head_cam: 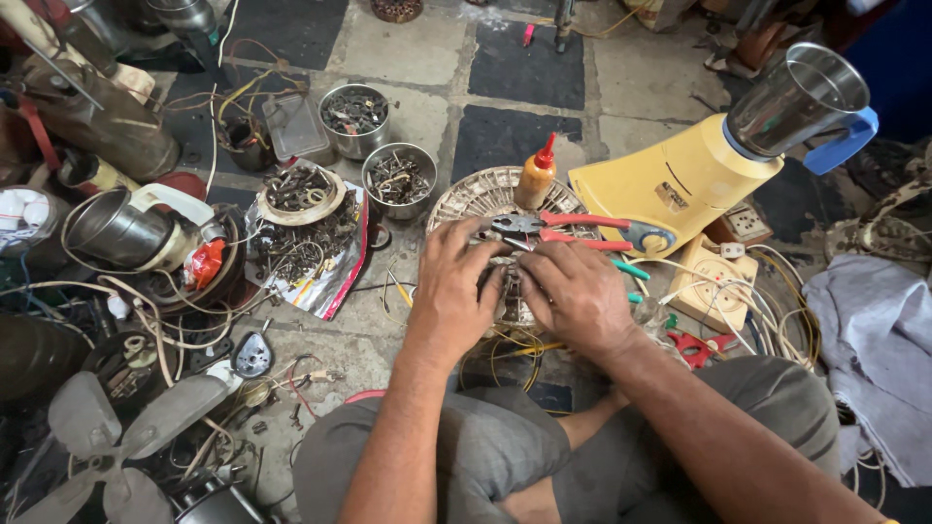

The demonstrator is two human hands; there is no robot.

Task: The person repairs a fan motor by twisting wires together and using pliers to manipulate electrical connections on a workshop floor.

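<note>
Metal windings and a grimy motor part (512,291) sit between our two hands on the tiled floor (427,44), right in front of our folded knees. Our left hand (453,291) lies over the left side of the part with its fingers curled down onto it, and our right hand (580,296) presses on it from the right, fingers bent and touching the same piece. Both hands grip the part together, though how firmly we cannot tell, since the fingertips are hidden against the metal.

Just beyond our fingers lie red-handled pliers (573,225), resting across a round wire fan guard (476,194) that lies flat on the floor. A small orange glue bottle with a red tip (537,175) stands upright on the guard's far edge. To the right of it a yellow mixer base (670,184) lies tilted, with a steel jar (798,97) fixed on its top and a blue handle beside the jar. Near our right wrist sits a cream switch board (716,281) with loose white wires (777,325) looping around it.

To the left, two steel bowls (354,118) hold small scrap parts, and a plate heaped with more bits (303,189) sits on a shiny packet. A grey fan blade (107,437) lies at the lower left among tangled cables.
</note>
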